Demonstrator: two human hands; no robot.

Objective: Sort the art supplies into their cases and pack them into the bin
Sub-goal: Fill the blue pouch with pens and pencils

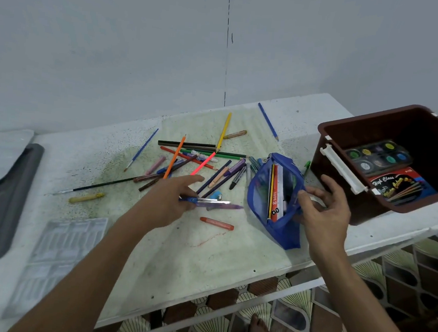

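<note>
Head view: blue pouch (275, 195) is held open at its right lip by the right hand (323, 209), pinched. A compass (205, 201) w/ purple pen is grasped by the left hand (174, 196), just left of pouch. Insertion is best done point-down, pouch mouth kept wide. Bin (344, 138) sits far right.

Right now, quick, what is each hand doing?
Left hand: holding a blue compass over the table.
Right hand: pinching the blue pencil pouch open at its rim.
</note>
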